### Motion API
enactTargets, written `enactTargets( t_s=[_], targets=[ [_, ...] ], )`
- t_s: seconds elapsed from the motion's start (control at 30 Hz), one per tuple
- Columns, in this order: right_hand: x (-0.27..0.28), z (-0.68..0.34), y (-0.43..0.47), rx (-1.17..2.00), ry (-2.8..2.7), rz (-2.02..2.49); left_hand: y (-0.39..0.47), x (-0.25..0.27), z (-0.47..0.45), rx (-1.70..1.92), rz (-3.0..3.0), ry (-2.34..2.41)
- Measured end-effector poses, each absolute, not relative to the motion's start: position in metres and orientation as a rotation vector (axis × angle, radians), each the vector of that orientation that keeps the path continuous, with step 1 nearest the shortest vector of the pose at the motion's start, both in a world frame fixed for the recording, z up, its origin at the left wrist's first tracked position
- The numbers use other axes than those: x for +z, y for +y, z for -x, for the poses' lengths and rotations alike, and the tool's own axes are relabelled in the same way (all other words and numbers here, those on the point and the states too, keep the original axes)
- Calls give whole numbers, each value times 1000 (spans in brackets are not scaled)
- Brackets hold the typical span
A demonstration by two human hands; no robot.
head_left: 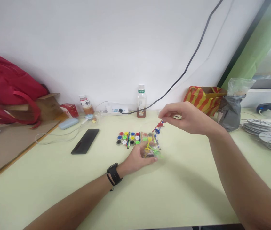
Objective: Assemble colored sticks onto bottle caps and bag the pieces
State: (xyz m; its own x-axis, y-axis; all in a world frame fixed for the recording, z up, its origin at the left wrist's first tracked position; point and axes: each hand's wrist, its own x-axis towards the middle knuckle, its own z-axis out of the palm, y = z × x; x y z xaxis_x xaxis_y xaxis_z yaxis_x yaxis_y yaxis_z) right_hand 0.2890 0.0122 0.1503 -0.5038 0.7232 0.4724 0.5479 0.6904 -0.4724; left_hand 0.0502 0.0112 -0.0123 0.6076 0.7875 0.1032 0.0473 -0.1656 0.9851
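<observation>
Two bare hands engage small parts over the middle of the table (125, 204). Right hand (188, 119): raised, wrist arched, thumb and index finger pinching a red piece (159, 125) at its upper end. Gripping from above probably leaves the area below unobstructed. Left hand (136, 159): curled around a coloured cluster (147, 151) from the left, thumb on the near side; this hold likely steadies the parts. Orientation: the red piece's long axis is tilted, lower end pointing near and left. Blue pieces (157, 131) sit just below it, in a line running down toward the coloured cluster; whether all are joined cannot be determined. The coloured cluster shows no single clear axis. To its left, round pieces (132, 138) lie in rows, divided by slender strips (129, 139) pointing near to far, presumably arranged for ready access. Farther left lies a phone (84, 141), long axis slanting far and right. A bottle (141, 103) stands upright on the far side.
</observation>
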Motion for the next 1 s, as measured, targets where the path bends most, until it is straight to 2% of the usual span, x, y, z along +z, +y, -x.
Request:
enactTargets(
  t_s=[0.3, 0.53, 1.0],
  targets=[
    [148, -277, 6, 253, -2202, 1001, 7, -11, -51, 859, -1739, 733],
    [148, -268, 2, 334, -2160, 883, 7, -10, -52, 844, -1800, 750],
    [150, -263, -3, 195, -2112, 873, 0, 1, -57, 848, -1760, 673]
  ],
)
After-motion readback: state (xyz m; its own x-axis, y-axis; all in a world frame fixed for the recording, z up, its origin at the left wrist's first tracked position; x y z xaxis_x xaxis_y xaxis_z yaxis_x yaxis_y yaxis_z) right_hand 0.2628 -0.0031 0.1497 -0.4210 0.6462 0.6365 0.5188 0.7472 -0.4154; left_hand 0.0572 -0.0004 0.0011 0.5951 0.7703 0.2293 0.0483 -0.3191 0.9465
